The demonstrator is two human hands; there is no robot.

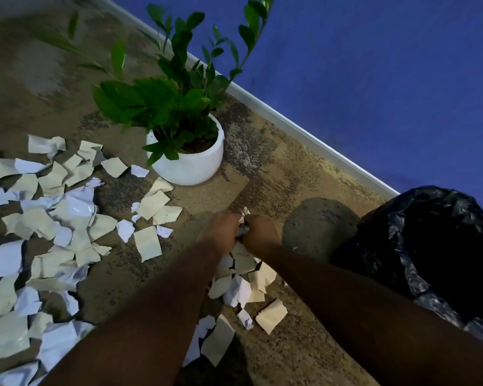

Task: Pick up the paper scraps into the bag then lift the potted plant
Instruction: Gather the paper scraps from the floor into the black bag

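Note:
Torn white and cream paper scraps (48,232) cover the carpet at the left, with more scraps under and between my forearms. My left hand (221,232) and my right hand (258,232) are pressed together in the middle of the view, both gripping a crumpled bunch of scraps (242,228) between them. The black plastic bag (430,246) stands at the right, close to my right forearm. The potted plant (190,160), green leaves in a round white pot, stands on the floor beyond my hands.
A blue wall (374,79) with a white skirting board (304,132) runs diagonally behind the plant and bag. A round dark patch (318,227) lies on the brown carpet between my right hand and the bag.

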